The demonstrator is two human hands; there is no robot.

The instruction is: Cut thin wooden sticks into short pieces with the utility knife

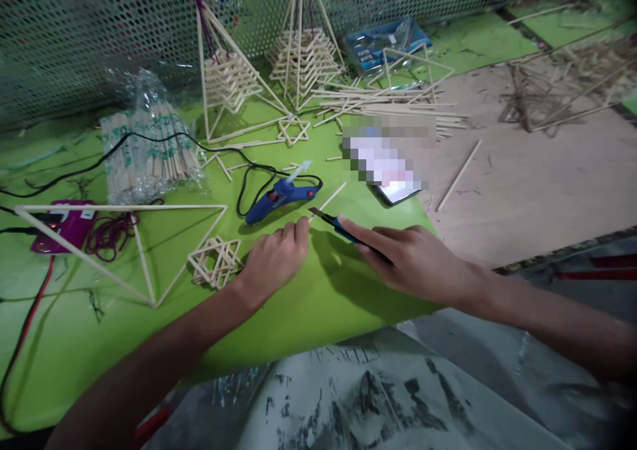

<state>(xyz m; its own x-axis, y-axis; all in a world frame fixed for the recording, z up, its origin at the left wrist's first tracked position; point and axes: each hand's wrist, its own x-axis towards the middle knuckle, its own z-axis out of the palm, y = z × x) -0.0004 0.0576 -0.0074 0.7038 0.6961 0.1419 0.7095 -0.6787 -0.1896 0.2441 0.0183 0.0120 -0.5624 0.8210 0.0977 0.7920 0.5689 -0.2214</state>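
Only partly legible txt: dark caps on the light cloth (343, 397) at bottom, approx. "TERN"; can't make out rest of word. Blue pkg (365, 55) at back has white print, too small & blurry to read. Green print on stick wrappers (166, 141), L side, also illegible. Screen of phone (401, 188) mostly pixelated, unreadable.

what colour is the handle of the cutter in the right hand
The cutter handle in the right hand looks blue and black, seen in the head view.
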